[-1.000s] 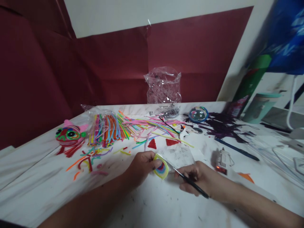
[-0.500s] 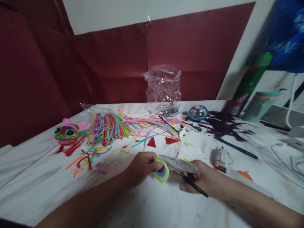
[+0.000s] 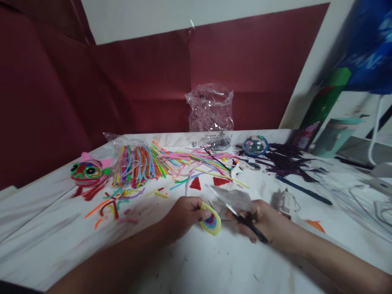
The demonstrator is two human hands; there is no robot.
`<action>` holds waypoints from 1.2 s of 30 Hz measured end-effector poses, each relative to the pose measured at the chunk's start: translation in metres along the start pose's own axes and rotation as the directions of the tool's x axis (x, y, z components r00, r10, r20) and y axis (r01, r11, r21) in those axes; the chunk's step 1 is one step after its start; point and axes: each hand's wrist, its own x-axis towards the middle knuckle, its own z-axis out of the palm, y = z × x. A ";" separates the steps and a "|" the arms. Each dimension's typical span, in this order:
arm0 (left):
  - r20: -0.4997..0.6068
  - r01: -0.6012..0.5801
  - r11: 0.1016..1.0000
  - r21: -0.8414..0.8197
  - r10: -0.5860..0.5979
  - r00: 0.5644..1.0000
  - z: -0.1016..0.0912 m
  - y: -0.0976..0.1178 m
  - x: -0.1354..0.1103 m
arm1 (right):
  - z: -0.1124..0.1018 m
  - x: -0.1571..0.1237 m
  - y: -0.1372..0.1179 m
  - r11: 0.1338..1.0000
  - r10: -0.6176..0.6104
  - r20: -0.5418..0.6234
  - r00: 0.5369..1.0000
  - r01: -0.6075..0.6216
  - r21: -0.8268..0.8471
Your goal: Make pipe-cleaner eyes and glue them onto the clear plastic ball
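Pinching rainbow disc (image 3: 210, 221), left hand (image 3: 183, 215), right hand (image 3: 263, 219) gripping scissors (image 3: 246, 223), paper scrap (image 3: 233, 197) behind, pipe cleaners (image 3: 143, 165) beyond

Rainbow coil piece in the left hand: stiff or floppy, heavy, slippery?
Probably light: the left hand pinches the rainbow coil piece by one edge. Likely fairly stiff: it sticks out from that pinch without drooping. Slipperiness is hard to judge through the blur.

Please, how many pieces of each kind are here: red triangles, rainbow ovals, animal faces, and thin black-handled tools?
Red triangles: 2
Rainbow ovals: 1
Animal faces: 1
Thin black-handled tools: 1
Total: 5
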 end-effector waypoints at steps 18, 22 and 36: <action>-0.266 -0.088 0.961 -0.262 0.016 0.964 -0.004 -0.002 0.010 | -0.093 0.014 0.028 0.557 -0.042 -0.509 0.860 -0.403 -0.727; -0.307 -0.072 0.972 -0.225 -0.001 0.952 -0.003 0.002 0.011 | -0.115 0.014 0.041 0.497 0.003 -0.571 0.821 -0.497 -0.711; -0.306 -0.241 0.635 0.734 0.625 0.718 -0.020 0.002 0.018 | -0.113 0.013 0.035 0.388 -0.130 -0.581 0.803 -0.498 -0.775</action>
